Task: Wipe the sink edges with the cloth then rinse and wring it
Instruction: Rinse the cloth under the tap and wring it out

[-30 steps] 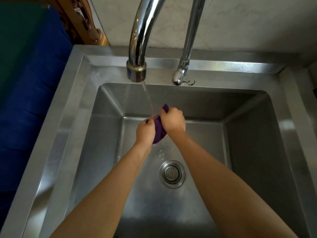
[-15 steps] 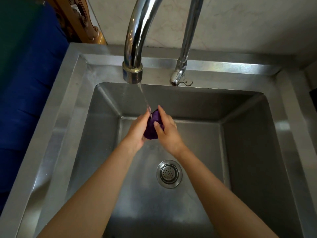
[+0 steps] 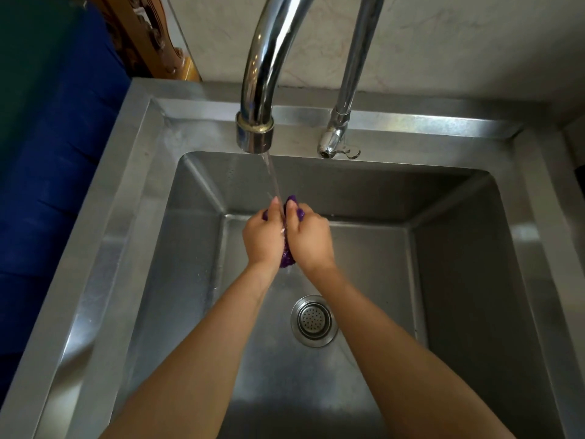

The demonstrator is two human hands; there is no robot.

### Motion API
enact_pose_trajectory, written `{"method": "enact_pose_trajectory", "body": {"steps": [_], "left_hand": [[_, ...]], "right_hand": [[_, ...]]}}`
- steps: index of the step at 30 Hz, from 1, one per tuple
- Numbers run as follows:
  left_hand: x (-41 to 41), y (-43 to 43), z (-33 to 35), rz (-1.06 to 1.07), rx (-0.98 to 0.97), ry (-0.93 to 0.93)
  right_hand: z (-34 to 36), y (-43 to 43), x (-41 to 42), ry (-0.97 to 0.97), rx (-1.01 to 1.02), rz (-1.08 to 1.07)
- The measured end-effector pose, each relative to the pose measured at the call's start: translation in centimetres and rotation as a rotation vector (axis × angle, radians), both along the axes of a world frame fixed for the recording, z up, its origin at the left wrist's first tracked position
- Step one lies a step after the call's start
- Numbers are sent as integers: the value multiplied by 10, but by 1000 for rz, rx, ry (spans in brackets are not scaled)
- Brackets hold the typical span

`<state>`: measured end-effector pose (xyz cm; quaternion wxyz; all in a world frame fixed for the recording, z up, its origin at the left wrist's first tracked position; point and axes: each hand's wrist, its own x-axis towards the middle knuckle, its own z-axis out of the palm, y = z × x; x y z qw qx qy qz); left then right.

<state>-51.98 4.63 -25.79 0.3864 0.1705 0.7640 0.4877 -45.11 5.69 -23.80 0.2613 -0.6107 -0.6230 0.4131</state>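
A steel sink point(image 3: 104, 248) sits below a pale marbled wall point(image 3: 459, 42). Over its basin, under running water point(image 3: 273, 179), the left hand point(image 3: 262, 237) and right hand point(image 3: 308, 237) squeeze a purple cloth point(image 3: 286, 259) between them.

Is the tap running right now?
On. A thin stream falls from the tap onto the purple cloth between the left hand and right hand.

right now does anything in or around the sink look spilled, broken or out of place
Nothing stands out. Water from the tap lands on the purple cloth, bunched between the left hand and right hand, and falls inside the sink toward the drain.
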Motion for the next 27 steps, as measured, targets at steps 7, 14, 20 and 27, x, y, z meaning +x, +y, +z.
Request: {"method": "enact_pose_trajectory", "body": {"steps": [7, 14, 20, 27], "left_hand": [[-5, -5, 1, -61, -25, 67], [-14, -5, 12, -82, 18, -153], [-10, -4, 29, -162, 33, -188], [-9, -5, 35, -233, 50, -265]], "right_hand": [[1, 2, 4, 49, -207, 42], [52, 26, 52, 212, -251, -12], [92, 67, 50, 228, -255, -92], [87, 86, 43, 255, -335, -143]]}}
